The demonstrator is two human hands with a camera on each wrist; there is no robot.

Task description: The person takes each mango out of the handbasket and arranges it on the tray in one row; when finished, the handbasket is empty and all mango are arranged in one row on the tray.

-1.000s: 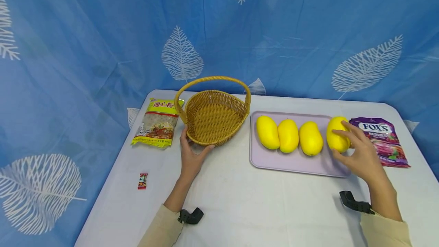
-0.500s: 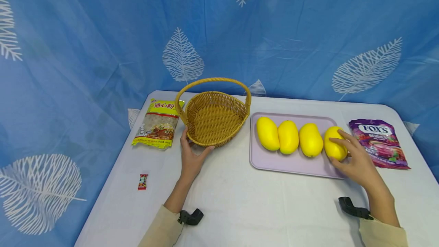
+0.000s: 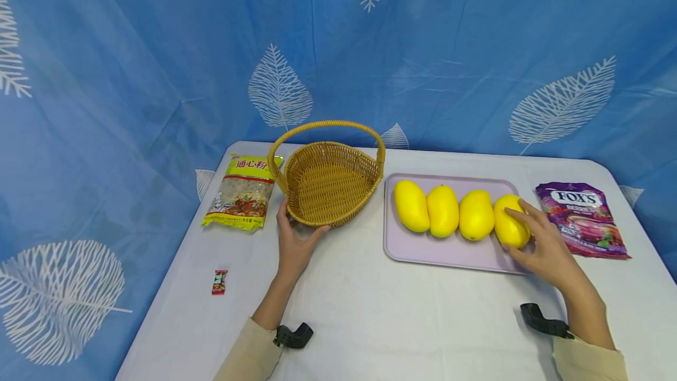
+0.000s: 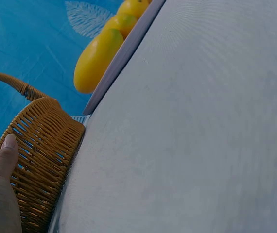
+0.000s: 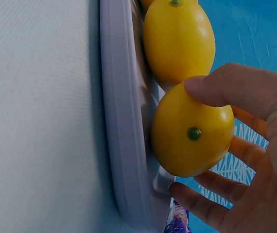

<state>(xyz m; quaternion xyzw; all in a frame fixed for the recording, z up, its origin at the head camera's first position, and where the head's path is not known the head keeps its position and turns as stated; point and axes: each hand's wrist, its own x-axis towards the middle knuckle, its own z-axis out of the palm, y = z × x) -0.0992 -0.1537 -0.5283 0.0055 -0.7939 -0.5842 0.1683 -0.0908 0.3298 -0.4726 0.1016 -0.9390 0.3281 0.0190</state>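
My left hand (image 3: 295, 249) holds the near left side of a wicker basket (image 3: 330, 187) with a tall looped handle. Its thumb (image 4: 6, 155) lies against the woven wall in the left wrist view; the other fingers are hidden there. At the right end of a pale lilac tray (image 3: 439, 256), my right hand (image 3: 547, 251) grips a yellow mango (image 3: 506, 227). The thumb presses on one side of this mango (image 5: 187, 153) in the right wrist view, with fingers curled round the other. Several mangoes stand in a row, the neighbouring mango (image 3: 477, 216) close against the held one.
Left of the basket lies a yellow-and-clear bag of pasta (image 3: 243, 193). A small red wrapped candy (image 3: 219, 282) sits nearer the front. Beyond the tray's right end is a purple Fox's candy bag (image 3: 584, 219). A blue leaf-print curtain (image 3: 338, 46) hangs behind the white table (image 3: 396, 322).
My right hand has lowered the mango and shifted it left, up against the neighbouring mango on the tray. The left hand and basket have stayed put.
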